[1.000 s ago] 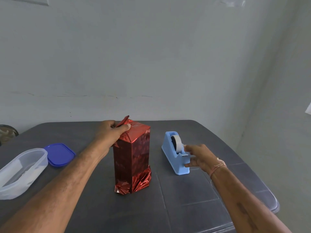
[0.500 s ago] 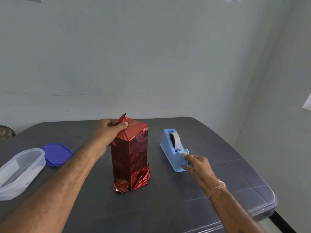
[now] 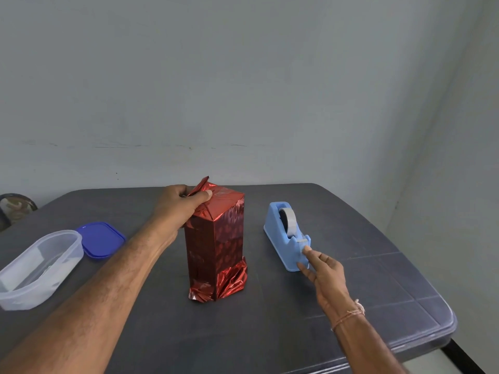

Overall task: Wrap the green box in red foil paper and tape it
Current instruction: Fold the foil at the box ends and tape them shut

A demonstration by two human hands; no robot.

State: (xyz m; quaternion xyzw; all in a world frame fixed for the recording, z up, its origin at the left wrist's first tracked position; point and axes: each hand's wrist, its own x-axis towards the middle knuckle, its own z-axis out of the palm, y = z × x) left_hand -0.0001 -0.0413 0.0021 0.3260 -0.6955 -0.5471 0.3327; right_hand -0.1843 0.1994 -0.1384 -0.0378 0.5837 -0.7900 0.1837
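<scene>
- The wrapped box stands upright near the middle of the table. No green shows anywhere, because the red foil paper covers every side I can see.
- The foil is folded over the top, and one pointed flap sticks up at the top left corner. At the bottom the foil flares out loose and crumpled onto the table.
- My left hand is at that top left corner. The thumb presses down on the folded foil and the fingers curl behind the raised flap, so the flap is pinched between them. The rest of the box hangs below and to the right of this grip.
- My right hand is well apart from the box, toward the table's right edge. Its fingers are loosely stretched and hold nothing.
- The right index fingertip touches the near end of the light blue tape dispenser, just under its cutter. I cannot tell whether it is touching the tape end.
- The dispenser sits to the right of the box with the tape roll in its cradle.
- By the left edge lies a clear plastic container. A blue lid lies flat just beside it, on the side toward the box.
</scene>
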